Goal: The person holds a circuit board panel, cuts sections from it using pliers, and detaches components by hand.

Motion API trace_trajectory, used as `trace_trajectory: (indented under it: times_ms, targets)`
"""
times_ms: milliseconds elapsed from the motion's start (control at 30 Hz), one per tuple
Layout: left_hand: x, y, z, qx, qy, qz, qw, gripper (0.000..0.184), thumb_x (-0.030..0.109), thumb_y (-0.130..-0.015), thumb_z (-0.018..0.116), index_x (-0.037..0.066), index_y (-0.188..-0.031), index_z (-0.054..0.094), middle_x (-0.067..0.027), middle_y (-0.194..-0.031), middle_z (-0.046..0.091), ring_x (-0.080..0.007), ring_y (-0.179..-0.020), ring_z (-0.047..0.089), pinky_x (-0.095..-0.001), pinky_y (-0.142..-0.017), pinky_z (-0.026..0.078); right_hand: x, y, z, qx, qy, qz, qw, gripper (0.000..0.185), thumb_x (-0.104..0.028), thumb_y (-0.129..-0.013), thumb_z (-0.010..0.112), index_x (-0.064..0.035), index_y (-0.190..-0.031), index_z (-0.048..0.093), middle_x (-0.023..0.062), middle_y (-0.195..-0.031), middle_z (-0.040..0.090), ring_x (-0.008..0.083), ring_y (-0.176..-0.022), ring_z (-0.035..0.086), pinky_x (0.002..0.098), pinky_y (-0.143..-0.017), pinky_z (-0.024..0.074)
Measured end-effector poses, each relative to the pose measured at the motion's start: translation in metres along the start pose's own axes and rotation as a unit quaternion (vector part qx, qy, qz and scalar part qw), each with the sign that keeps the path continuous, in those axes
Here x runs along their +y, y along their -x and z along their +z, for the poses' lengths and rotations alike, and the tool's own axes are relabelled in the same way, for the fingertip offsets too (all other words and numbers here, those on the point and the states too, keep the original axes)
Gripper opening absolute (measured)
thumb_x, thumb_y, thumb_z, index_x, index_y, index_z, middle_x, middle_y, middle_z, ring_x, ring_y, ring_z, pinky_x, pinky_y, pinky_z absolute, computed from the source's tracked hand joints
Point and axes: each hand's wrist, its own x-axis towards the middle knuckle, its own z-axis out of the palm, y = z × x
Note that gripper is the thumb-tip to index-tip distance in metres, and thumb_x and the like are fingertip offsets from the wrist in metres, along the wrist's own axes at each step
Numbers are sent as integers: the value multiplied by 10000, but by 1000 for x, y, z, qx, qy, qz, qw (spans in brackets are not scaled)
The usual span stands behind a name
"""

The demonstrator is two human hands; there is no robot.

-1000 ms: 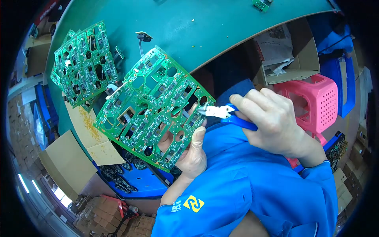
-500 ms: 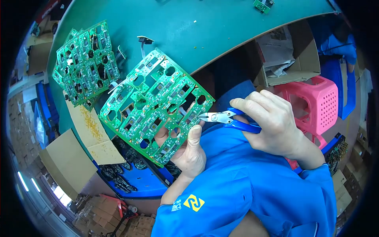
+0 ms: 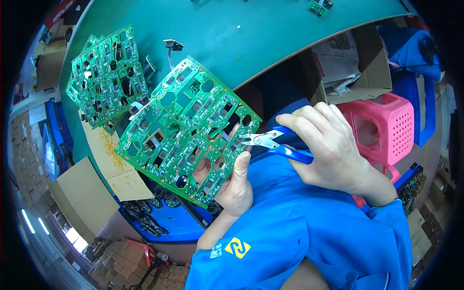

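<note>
My left hand (image 3: 235, 191) grips a large green circuit board panel (image 3: 186, 157) from its lower right edge, thumb on the face and fingers behind it, partly hidden. The panel is tilted, with many cut-outs and small components. In my right hand (image 3: 328, 142) are side cutters (image 3: 270, 141) with blue handles. Their jaws are at the panel's right edge, near my left thumb; whether they touch it I cannot tell. A small board on a grey ribbon cable (image 3: 171, 58) sticks out past the panel's top edge.
More circuit board panels (image 3: 106, 79) lie stacked on the green table (image 3: 212, 36) at the left. A small board (image 3: 320, 7) lies at the back. Cardboard boxes (image 3: 372, 67), a pink stool (image 3: 384, 125) and a blue bin with dark parts (image 3: 171, 220) stand around. Another person's blue sleeve (image 3: 406, 41) shows at the right.
The panel has shifted slightly down and left in my left hand's grip. My right hand has moved a little left, and the cutters' handles are spread somewhat wider.
</note>
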Motion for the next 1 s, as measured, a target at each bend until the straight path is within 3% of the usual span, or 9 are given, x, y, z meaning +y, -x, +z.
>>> trace_trajectory:
  times_ms: [533, 700, 867, 1000]
  targets:
    - [-2, -5, -8, -39, -91, 1, 995, 662, -64, -899, 634, 193, -1428, 330, -114, -1341, 464, -308, -1172, 587, -430, -953, 563, 0, 2, 2, 15, 21, -19, 999, 406, 57, -650, 717, -14, -1048, 674, 54, -844, 606, 164, -651, 484, 259, -547, 404]
    - [-2, 0, 3, 5, 1, 2, 1000, 657, -55, -899, 640, 191, -1425, 333, -116, -1341, 463, -304, -1172, 585, -433, -955, 562, 2, 5, 5, 24, 12, -7, 1000, 404, 59, -650, 714, -14, -1046, 676, 54, -844, 606, 168, -650, 490, 262, -547, 411]
    - [5, -5, 0, -16, -15, -45, 999, 652, -42, -900, 648, 186, -1424, 332, -119, -1340, 461, -293, -1175, 581, -428, -964, 557, 3, 5, 3, 30, -10, -1, 1000, 427, 68, -636, 702, -15, -1054, 672, 59, -845, 613, 170, -647, 498, 265, -554, 420]
    - [-4, -1, 2, 19, 4, -12, 1000, 652, -59, -892, 646, 164, -1421, 337, -124, -1325, 477, -271, -1157, 583, -398, -964, 539, 3, 0, 0, 30, -20, -9, 999, 449, 42, -622, 707, -21, -1065, 667, 66, -842, 622, 182, -644, 507, 275, -573, 433]
